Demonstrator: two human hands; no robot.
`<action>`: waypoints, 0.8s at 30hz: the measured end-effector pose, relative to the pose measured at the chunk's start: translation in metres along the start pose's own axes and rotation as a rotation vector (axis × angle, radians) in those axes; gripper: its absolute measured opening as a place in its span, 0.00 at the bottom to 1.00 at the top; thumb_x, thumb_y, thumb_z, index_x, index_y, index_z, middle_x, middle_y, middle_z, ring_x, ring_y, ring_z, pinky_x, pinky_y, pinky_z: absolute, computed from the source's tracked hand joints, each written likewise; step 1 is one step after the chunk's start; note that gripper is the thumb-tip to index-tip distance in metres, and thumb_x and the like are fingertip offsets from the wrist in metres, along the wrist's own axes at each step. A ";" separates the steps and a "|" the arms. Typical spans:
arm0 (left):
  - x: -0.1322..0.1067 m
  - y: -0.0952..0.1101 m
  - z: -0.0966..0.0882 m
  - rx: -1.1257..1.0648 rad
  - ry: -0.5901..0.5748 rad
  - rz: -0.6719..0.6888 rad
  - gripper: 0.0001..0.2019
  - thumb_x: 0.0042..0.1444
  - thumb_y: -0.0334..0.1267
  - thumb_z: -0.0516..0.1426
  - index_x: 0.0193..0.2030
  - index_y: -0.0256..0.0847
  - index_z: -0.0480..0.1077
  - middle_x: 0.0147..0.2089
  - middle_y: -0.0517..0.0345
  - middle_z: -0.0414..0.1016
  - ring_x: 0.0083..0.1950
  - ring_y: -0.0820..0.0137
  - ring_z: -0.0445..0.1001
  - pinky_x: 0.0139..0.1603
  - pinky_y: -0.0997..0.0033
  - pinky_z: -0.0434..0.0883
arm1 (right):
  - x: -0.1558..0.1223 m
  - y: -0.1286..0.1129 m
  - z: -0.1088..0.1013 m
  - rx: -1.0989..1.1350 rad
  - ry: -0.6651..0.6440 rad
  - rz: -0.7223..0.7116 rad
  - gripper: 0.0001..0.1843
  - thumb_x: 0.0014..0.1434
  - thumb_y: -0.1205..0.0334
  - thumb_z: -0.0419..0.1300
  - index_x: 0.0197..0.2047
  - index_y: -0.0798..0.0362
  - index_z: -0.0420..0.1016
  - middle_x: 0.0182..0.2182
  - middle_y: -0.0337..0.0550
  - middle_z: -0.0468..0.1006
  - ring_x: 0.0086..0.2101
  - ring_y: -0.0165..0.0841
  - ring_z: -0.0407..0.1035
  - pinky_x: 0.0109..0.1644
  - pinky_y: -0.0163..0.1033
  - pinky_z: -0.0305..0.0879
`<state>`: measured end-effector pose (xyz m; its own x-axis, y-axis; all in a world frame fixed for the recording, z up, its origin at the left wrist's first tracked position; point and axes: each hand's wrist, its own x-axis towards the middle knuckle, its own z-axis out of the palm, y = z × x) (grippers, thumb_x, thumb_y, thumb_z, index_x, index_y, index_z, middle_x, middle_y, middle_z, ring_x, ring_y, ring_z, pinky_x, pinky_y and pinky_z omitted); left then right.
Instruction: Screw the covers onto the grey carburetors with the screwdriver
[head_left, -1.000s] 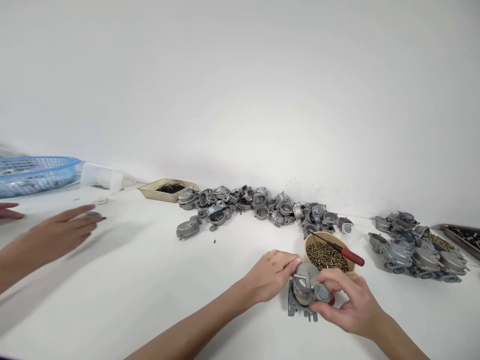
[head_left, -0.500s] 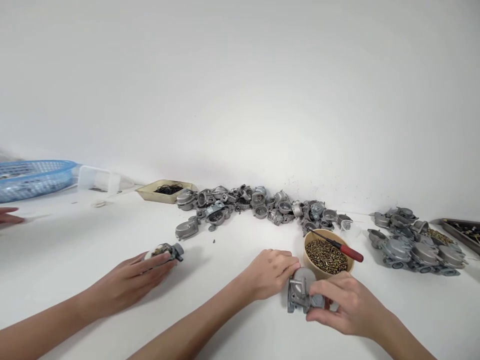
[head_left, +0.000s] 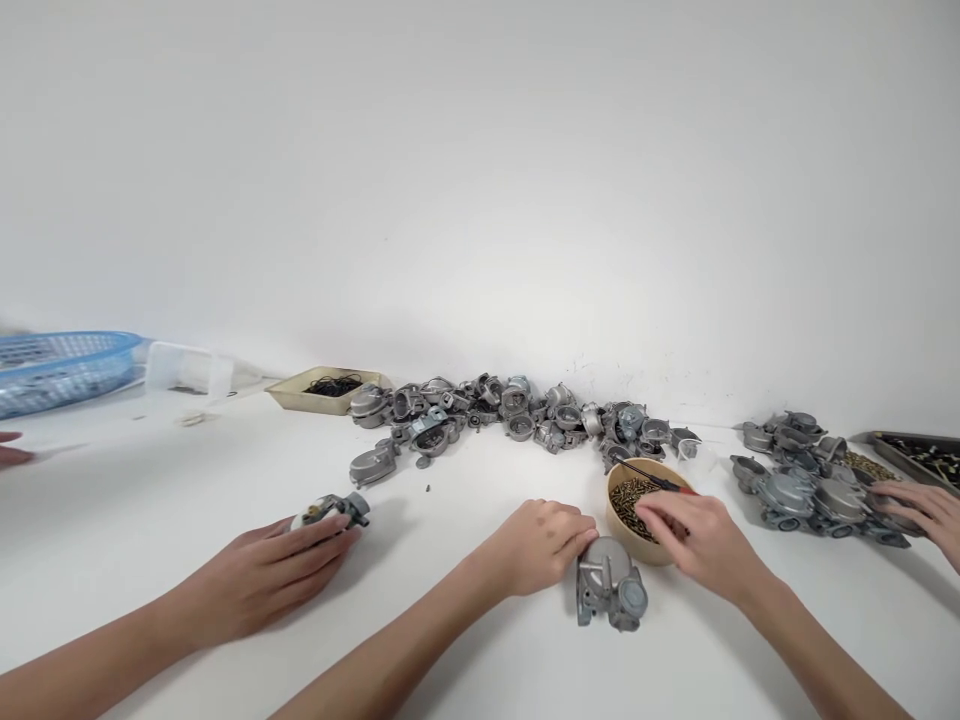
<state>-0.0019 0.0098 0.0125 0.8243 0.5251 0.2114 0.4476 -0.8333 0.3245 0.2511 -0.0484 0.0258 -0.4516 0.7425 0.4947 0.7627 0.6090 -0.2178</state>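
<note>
My left hand (head_left: 544,540) is closed on the left side of a grey metal carburetor (head_left: 611,580), steadying it on the white table. The carburetor's domed cover and a round port face up. My right hand (head_left: 697,540) is over a round tan bowl (head_left: 626,535) of small brass-coloured screws (head_left: 630,497), its fingers pinched at the screws. Whether a screw is between those fingertips is hidden. A screwdriver (head_left: 649,474) lies across the bowl, its dark shaft in sight and its red handle mostly behind my right hand.
Carburetor bodies (head_left: 517,405) are heaped along the wall; more stand in rows (head_left: 787,495) at right, with a co-worker's hand (head_left: 926,510) on them. Another person's hand (head_left: 277,570) holds a carburetor at left. A yellowish tray (head_left: 289,392), blue basket (head_left: 105,365) and dark tray (head_left: 892,448) stand behind.
My right hand has left the carburetor and moved up and right to the screw bowl. My left hand stays on the carburetor. A co-worker's hand has appeared at the right edge.
</note>
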 end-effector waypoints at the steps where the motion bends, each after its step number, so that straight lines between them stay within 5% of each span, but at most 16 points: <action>1: 0.000 0.000 0.000 0.022 -0.008 -0.008 0.19 0.75 0.38 0.44 0.32 0.42 0.65 0.33 0.58 0.77 0.33 0.65 0.75 0.32 0.65 0.58 | 0.006 0.006 0.000 -0.073 -0.072 0.054 0.16 0.76 0.65 0.49 0.46 0.52 0.78 0.39 0.46 0.85 0.31 0.35 0.77 0.35 0.39 0.71; 3: 0.000 0.001 0.000 0.057 -0.023 -0.027 0.18 0.75 0.37 0.45 0.33 0.42 0.66 0.34 0.58 0.78 0.34 0.64 0.76 0.32 0.66 0.59 | 0.020 0.017 0.005 -0.151 -0.204 0.090 0.13 0.71 0.70 0.53 0.44 0.52 0.80 0.38 0.46 0.85 0.36 0.38 0.79 0.39 0.40 0.73; 7: 0.001 -0.002 -0.001 0.091 -0.022 -0.061 0.17 0.75 0.37 0.45 0.35 0.43 0.69 0.35 0.57 0.80 0.35 0.63 0.77 0.32 0.66 0.60 | 0.043 0.028 0.024 -0.235 -0.392 0.103 0.10 0.64 0.75 0.62 0.32 0.56 0.78 0.31 0.46 0.82 0.31 0.36 0.76 0.35 0.37 0.70; 12: 0.002 -0.007 -0.003 0.103 0.004 -0.112 0.17 0.74 0.36 0.46 0.37 0.43 0.72 0.37 0.57 0.82 0.36 0.63 0.78 0.33 0.67 0.64 | 0.054 0.029 0.031 -0.274 -0.515 0.174 0.11 0.73 0.56 0.64 0.46 0.56 0.78 0.40 0.42 0.80 0.35 0.32 0.76 0.40 0.39 0.77; 24: 0.002 -0.006 -0.006 0.136 0.007 -0.162 0.16 0.74 0.36 0.48 0.39 0.43 0.75 0.40 0.57 0.84 0.40 0.60 0.81 0.37 0.66 0.68 | 0.066 0.015 0.020 -0.378 -0.712 0.300 0.13 0.72 0.53 0.64 0.46 0.57 0.77 0.42 0.44 0.79 0.40 0.36 0.76 0.47 0.45 0.75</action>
<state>-0.0048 0.0165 0.0162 0.7353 0.6552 0.1731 0.6174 -0.7530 0.2276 0.2238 0.0150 0.0385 -0.2930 0.9323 -0.2122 0.9420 0.3194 0.1025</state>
